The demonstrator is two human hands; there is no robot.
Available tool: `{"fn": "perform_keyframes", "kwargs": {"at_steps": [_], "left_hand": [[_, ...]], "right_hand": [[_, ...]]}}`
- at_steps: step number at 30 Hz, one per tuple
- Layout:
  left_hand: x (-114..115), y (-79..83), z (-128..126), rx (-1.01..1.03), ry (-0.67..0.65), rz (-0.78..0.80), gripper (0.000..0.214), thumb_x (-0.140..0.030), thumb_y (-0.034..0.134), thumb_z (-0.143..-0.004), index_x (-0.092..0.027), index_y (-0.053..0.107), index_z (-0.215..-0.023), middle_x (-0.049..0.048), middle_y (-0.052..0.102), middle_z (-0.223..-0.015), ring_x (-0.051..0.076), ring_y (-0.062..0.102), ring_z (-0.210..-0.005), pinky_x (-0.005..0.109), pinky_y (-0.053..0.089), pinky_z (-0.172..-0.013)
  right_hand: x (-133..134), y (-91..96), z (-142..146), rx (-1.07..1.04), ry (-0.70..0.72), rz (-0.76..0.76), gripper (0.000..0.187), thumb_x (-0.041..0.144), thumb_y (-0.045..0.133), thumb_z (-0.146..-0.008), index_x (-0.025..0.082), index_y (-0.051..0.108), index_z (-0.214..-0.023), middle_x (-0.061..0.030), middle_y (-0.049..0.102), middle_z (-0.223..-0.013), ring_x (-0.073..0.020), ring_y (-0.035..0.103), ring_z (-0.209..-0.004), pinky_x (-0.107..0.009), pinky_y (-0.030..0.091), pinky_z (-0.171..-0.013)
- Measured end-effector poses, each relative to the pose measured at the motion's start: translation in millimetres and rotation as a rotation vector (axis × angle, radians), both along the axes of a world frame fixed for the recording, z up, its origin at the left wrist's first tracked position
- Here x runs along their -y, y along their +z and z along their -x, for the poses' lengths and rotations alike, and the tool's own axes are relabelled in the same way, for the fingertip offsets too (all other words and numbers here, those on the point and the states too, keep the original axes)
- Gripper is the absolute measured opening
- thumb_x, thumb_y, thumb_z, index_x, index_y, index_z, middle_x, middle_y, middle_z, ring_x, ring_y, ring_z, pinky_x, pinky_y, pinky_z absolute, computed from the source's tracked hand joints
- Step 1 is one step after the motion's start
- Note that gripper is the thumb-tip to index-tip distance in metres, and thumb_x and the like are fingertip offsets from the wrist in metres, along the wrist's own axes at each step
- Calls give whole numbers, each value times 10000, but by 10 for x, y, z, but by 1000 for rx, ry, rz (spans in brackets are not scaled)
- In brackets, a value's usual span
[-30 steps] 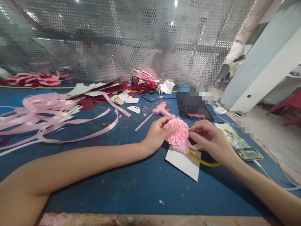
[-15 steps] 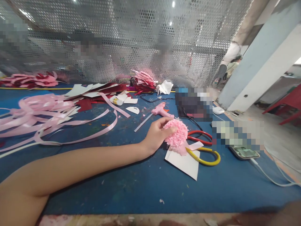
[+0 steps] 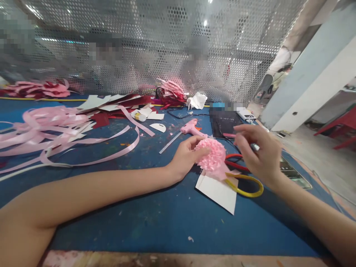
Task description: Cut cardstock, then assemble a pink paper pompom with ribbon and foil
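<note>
My left hand [image 3: 187,155] grips a pink ribbon pompom [image 3: 211,156] resting on white card [image 3: 218,193] on the blue table [image 3: 155,218]. My right hand [image 3: 260,155] hovers just beside it, fingers loosely spread, holding nothing.

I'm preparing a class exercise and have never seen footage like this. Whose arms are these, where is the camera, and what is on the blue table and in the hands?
The camera sits on a person's head, looking down at their own bare arms. The left hand holds a fluffy pink ribbon flower in its grip. The right hand hovers beside it, fingers open, holding nothing. Under the flower lie a white card and scissors with yellow and red handles. On the blue table are also a pink glue gun and loose pink ribbon. A perforated metal screen stands behind.
</note>
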State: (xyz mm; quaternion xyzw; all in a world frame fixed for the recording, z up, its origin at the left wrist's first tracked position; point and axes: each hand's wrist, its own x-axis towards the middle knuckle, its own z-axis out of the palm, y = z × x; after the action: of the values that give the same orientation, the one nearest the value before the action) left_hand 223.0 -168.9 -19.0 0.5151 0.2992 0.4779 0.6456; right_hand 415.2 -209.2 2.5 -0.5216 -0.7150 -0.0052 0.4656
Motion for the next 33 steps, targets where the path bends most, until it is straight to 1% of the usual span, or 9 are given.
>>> {"fn": "perform_keyframes", "kwargs": {"at_steps": [3, 7, 12, 14, 17, 22, 26, 29, 33], "left_hand": [[-12, 13, 1, 53, 10, 73, 291, -243, 727, -659, -193, 535, -872, -24, 626, -787, 89, 585, -660, 207, 476, -609], [-18, 45, 8, 94, 25, 131, 348, -246, 740, -639, -204, 451, -828, -43, 601, -757, 80, 590, -650, 205, 493, -622], [-26, 38, 13, 64, 53, 126, 377, -277, 737, -638, -206, 409, -810, -42, 594, -733, 88, 579, -612, 218, 488, -578], [-20, 23, 11, 24, 51, 99, 355, -283, 739, -633, -192, 425, -772, -47, 573, -693, 84, 557, -585, 218, 476, -554], [10, 15, 7, -55, 22, 36, 301, -242, 760, -600, -161, 499, -724, -40, 562, -657, 79, 529, -569, 211, 447, -545], [85, 71, -4, -141, -39, -85, 216, -158, 755, -573, -142, 565, -674, -45, 561, -617, 68, 496, -560, 197, 398, -554], [128, 111, -9, -164, -71, -142, 180, -153, 729, -598, -149, 559, -659, -52, 545, -609, 68, 481, -549, 201, 392, -557], [143, 103, -11, -172, -89, -175, 168, -140, 705, -619, -154, 550, -680, -55, 540, -633, 62, 470, -551, 189, 378, -542], [121, 56, -17, -105, -98, -116, 227, -160, 726, -631, -167, 534, -752, -45, 554, -698, 69, 506, -603, 183, 402, -565]], "right_hand": [[-215, -99, -23, -115, -22, 49, 139, 248, 540, -860, 198, 602, -974, -13, 627, -718, -131, 588, -590, -256, 469, -539], [-304, -153, -33, -224, -22, 114, 153, 297, 522, -863, 178, 598, -924, -5, 618, -699, -110, 566, -532, -223, 448, -482], [-335, -136, -74, -317, -43, 95, 214, 358, 472, -893, 180, 590, -902, -20, 620, -715, -140, 598, -618, -251, 483, -547], [-318, -91, -86, -317, -56, 63, 175, 344, 516, -873, 190, 595, -905, -28, 632, -771, -152, 604, -674, -273, 483, -606], [-238, 25, -49, -196, -2, 5, 96, 281, 608, -819, 211, 629, -880, -27, 626, -831, -159, 578, -733, -296, 464, -679], [-67, 169, 137, 108, 275, -36, 111, 236, 619, -830, 203, 660, -928, -61, 594, -946, -189, 563, -897, -349, 457, -797], [5, 191, 252, 145, 306, 32, 49, 202, 603, -828, 199, 653, -828, -69, 588, -965, -194, 559, -915, -357, 464, -794], [27, 213, 282, 71, 282, 46, 71, 163, 606, -792, 199, 638, -741, -55, 593, -932, -182, 575, -873, -335, 471, -766], [28, 257, 229, -275, 166, 45, 70, 216, 616, -796, 225, 637, -730, -23, 623, -778, -158, 576, -715, -296, 474, -635]]}}
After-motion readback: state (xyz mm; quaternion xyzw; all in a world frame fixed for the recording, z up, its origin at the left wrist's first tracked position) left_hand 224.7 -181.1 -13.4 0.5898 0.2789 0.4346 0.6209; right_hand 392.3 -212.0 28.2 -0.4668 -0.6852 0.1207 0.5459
